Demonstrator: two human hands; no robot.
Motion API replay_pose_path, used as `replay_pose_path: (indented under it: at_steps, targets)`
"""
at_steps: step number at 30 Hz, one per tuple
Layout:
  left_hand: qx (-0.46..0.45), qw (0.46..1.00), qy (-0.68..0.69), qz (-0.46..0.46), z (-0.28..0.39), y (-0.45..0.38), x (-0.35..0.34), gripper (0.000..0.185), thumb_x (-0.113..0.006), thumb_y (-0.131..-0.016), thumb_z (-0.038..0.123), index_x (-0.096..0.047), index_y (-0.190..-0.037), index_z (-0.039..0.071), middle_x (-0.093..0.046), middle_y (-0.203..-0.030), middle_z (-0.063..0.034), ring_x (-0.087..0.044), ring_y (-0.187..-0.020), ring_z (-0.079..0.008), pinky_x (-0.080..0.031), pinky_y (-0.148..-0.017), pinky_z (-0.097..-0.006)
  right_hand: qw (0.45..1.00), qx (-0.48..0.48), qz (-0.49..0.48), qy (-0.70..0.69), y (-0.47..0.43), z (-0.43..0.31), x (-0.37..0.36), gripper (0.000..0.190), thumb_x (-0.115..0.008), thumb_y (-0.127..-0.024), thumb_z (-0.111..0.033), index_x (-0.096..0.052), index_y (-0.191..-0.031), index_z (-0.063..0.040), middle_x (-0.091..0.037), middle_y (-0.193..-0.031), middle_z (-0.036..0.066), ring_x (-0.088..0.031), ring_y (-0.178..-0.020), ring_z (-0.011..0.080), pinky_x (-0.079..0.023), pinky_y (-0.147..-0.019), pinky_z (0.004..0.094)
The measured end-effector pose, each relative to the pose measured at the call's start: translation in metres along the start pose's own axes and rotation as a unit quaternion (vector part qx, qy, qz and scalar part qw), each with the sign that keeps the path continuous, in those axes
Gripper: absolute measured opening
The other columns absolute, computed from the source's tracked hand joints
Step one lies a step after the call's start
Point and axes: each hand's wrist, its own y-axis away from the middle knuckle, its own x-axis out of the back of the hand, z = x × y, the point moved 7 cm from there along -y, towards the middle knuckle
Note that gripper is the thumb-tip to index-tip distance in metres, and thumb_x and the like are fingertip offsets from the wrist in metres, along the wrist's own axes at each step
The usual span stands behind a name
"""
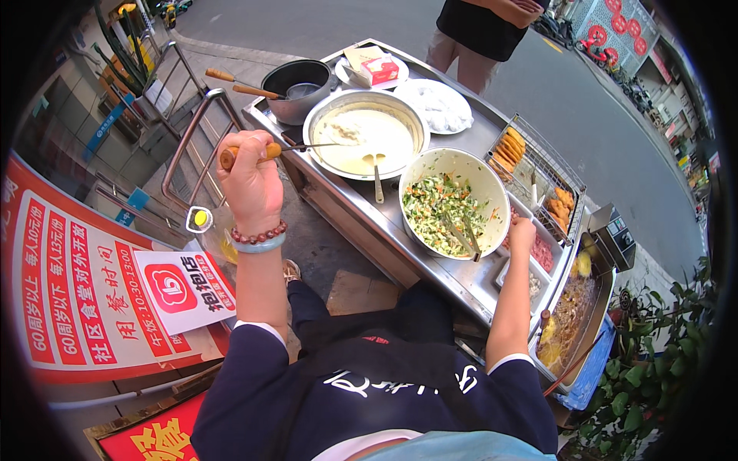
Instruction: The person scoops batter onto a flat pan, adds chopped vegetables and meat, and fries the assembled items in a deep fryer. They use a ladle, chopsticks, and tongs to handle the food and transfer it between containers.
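Note:
My left hand (251,173), raised on the left, grips the wooden handle of a long metal ladle (273,151). Its far end lies over a steel basin (424,124) of pale batter (398,138), with a lump of batter around it. A metal spoon (378,181) rests over that basin's near rim. My right hand (522,235) reaches to the divided containers of pink minced meat (542,252); its fingers are mostly hidden. Left of it stands a white bowl (494,233) of chopped green vegetables with carrot bits, metal tongs (459,236) lying in it.
Hot-looking oil with yellow pieces fills a fryer (571,322) at the right. A wire rack (527,178) holds fried pieces. Behind the basin are a dark pot (287,109) and a plate with plastic bags (432,104). A person (481,29) stands beyond the cart.

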Motion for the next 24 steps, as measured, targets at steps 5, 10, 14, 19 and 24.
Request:
replay_pose_path:
  at_steps: [5, 10, 14, 19, 24]
  targets:
    - [0.004, 1.000, -0.016, -0.022, 0.006, 0.004, 0.001, 0.017, -0.059, -0.082, -0.011, -0.057, -0.076, 0.004, -0.058, -0.075, -0.0042, -0.053, -0.077, -0.0153, -0.044, -0.080, -0.0306, 0.993, 0.016, 0.092, -0.070, 0.047, -0.035, 0.098, 0.019, -0.074, -0.079, -0.017, -0.076, -0.095, -0.007, -0.071, -0.091, 0.020, -0.068, -0.086, 0.0368, -0.053, -0.081, 0.0434]
    - [0.033, 0.999, -0.022, -0.031, 0.007, 0.004, 0.004, 0.015, -0.060, -0.082, -0.007, -0.057, -0.072, 0.004, -0.057, -0.073, -0.0057, -0.055, -0.082, -0.0187, -0.042, -0.091, -0.0365, 0.911, 0.223, -0.005, -0.346, 0.052, -0.195, 0.147, 0.021, -0.074, -0.082, -0.009, -0.074, -0.102, -0.002, -0.070, -0.093, 0.014, -0.069, -0.086, 0.0246, -0.053, -0.078, 0.0328]
    - [0.053, 0.998, -0.010, -0.032, 0.009, 0.004, 0.007, 0.016, -0.059, -0.082, -0.007, -0.056, -0.072, 0.005, -0.057, -0.073, -0.0052, -0.055, -0.084, -0.0184, -0.042, -0.092, -0.0361, 0.861, 0.370, -0.106, -0.334, 0.046, -0.346, 0.112, 0.021, -0.077, -0.079, -0.011, -0.074, -0.099, -0.003, -0.070, -0.093, 0.015, -0.069, -0.084, 0.0268, -0.053, -0.077, 0.0345]
    - [0.069, 0.997, -0.005, -0.041, 0.010, 0.001, 0.010, 0.016, -0.059, -0.082, -0.007, -0.055, -0.072, 0.006, -0.057, -0.074, -0.0055, -0.056, -0.086, -0.0188, -0.041, -0.094, -0.0367, 0.851, 0.424, -0.124, -0.283, 0.034, -0.447, 0.051, 0.023, -0.079, -0.075, -0.014, -0.075, -0.096, -0.004, -0.069, -0.093, 0.016, -0.067, -0.084, 0.0324, -0.053, -0.079, 0.0392]
    - [0.073, 0.996, -0.004, -0.045, 0.010, -0.004, 0.013, 0.016, -0.057, -0.082, -0.007, -0.055, -0.073, 0.006, -0.057, -0.075, -0.0056, -0.056, -0.087, -0.0190, -0.041, -0.097, -0.0380, 0.855, 0.432, -0.114, -0.263, 0.023, -0.464, 0.023, 0.023, -0.079, -0.075, -0.014, -0.075, -0.096, -0.005, -0.069, -0.093, 0.015, -0.068, -0.085, 0.0318, -0.053, -0.079, 0.0390]
